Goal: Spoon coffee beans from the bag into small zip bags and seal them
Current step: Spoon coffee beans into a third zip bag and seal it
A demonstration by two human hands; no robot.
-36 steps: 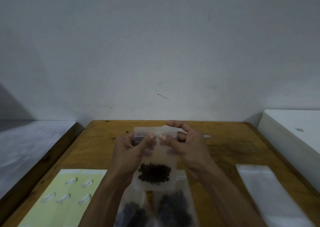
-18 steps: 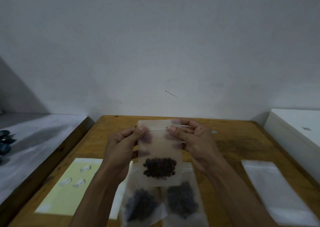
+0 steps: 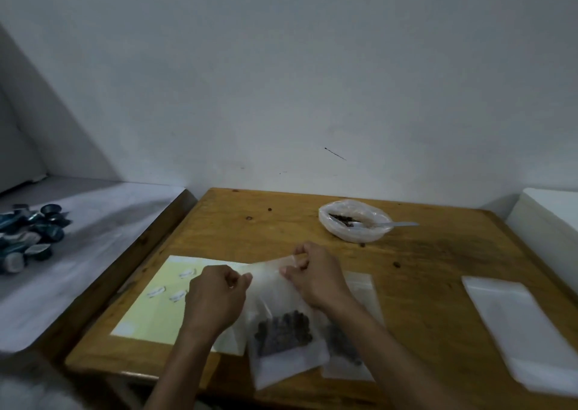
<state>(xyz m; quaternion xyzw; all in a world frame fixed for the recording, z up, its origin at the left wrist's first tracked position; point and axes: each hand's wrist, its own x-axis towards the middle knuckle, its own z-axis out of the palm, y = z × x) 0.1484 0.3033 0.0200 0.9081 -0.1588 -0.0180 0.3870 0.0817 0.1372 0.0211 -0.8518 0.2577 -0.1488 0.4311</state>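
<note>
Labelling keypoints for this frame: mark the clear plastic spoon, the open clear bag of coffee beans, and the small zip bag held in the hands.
clear plastic spoon [image 3: 394, 224], head view, on its handle.
open clear bag of coffee beans [image 3: 355, 235], head view, on its near rolled wall.
small frosted zip bag of beans [image 3: 275, 294], head view, on the empty upper panel.

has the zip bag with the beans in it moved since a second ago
Yes. The zip bag, pinched by the left hand and right hand, was upright above the table; it now lies lower, near the front edge.
</note>
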